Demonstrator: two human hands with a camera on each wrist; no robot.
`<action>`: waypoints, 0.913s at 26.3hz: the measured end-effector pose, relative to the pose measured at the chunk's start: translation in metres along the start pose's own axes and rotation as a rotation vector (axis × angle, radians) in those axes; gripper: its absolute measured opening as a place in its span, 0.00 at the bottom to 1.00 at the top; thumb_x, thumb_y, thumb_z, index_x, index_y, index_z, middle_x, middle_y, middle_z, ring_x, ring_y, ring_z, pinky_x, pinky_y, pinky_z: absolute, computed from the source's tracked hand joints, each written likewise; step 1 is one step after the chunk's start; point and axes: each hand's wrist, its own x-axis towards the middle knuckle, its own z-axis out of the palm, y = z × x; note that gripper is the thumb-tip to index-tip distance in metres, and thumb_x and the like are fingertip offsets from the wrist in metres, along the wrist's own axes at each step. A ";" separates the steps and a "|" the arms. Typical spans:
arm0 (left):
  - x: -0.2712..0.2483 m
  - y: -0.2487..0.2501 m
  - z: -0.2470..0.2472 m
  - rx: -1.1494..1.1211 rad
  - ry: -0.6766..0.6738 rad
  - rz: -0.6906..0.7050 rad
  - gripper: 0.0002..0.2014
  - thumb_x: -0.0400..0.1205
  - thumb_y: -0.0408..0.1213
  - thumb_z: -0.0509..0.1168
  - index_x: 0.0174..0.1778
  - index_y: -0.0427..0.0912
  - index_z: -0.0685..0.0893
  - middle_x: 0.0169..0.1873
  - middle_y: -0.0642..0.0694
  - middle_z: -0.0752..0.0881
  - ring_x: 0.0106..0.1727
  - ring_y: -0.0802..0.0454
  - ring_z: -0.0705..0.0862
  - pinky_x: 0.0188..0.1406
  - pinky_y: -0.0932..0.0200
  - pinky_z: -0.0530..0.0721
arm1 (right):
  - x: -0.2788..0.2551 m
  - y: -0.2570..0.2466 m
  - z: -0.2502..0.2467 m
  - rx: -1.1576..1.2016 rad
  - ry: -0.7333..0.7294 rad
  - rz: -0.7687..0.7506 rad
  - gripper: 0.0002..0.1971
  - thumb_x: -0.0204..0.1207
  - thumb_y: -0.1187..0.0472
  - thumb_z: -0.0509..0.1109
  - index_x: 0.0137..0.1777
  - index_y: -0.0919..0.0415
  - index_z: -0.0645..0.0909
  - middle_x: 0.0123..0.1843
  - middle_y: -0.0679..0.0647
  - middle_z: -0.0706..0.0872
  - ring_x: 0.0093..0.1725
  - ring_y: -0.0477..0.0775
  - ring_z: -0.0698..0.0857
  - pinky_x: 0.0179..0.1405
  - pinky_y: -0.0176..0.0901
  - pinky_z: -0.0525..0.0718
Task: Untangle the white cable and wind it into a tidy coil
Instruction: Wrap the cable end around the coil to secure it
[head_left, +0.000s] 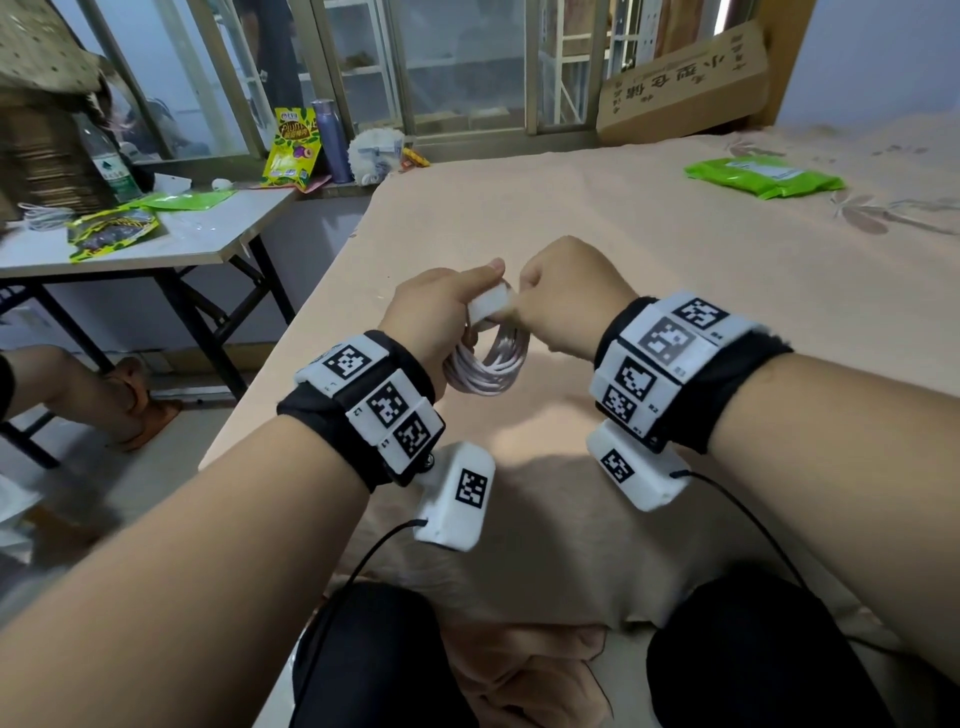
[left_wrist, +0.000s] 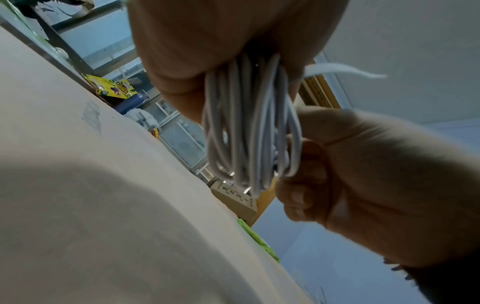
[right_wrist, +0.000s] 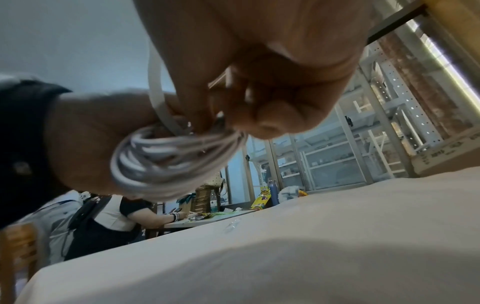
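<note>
White round cable (head_left: 485, 371), already gathered into a bundle of many loops, hangs between both hands above the peach cloth-covered surface (head_left: 649, 249) without touching it. At the left, a grey folding table (head_left: 156, 244) carries green snack packets and a clear bottle; it stands well apart from the work.

Left hand (head_left: 441, 312): fingers are curled closely round the upper part of the bundle, thumb extended on top. In the left wrist view the loops (left_wrist: 249, 127) emerge below the closed fingers (left_wrist: 182, 61) and hang downward.

A flat white strap (head_left: 491, 304) crosses the top of the bundle between the two hands. In the right wrist view this strap (right_wrist: 158, 102) runs down into the loops (right_wrist: 168, 160).

Right hand (head_left: 566, 291): fingers are tightly curled and pinch the strap end against the bundle.

The strap end and the cable connectors are hidden behind the fingers. The far side of the bundle is covered by the left hand.
</note>
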 end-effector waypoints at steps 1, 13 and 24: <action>0.000 0.002 0.000 -0.011 -0.010 -0.011 0.12 0.78 0.41 0.72 0.41 0.35 0.79 0.22 0.45 0.76 0.16 0.54 0.70 0.17 0.68 0.67 | 0.002 0.002 0.001 -0.028 0.082 0.023 0.23 0.57 0.46 0.81 0.27 0.61 0.72 0.25 0.53 0.74 0.27 0.56 0.72 0.29 0.43 0.70; -0.010 0.009 0.007 -0.039 -0.063 0.018 0.11 0.77 0.41 0.72 0.38 0.36 0.83 0.20 0.49 0.74 0.18 0.54 0.67 0.18 0.65 0.65 | 0.009 0.008 0.018 0.198 0.047 -0.055 0.14 0.61 0.60 0.74 0.46 0.63 0.81 0.43 0.56 0.87 0.43 0.59 0.87 0.43 0.52 0.87; -0.016 0.016 -0.002 -0.077 -0.051 0.084 0.12 0.78 0.37 0.71 0.44 0.28 0.87 0.35 0.35 0.80 0.27 0.50 0.73 0.20 0.67 0.70 | 0.007 0.000 0.026 0.507 0.017 -0.030 0.20 0.56 0.72 0.70 0.48 0.53 0.78 0.44 0.60 0.88 0.46 0.65 0.89 0.53 0.65 0.87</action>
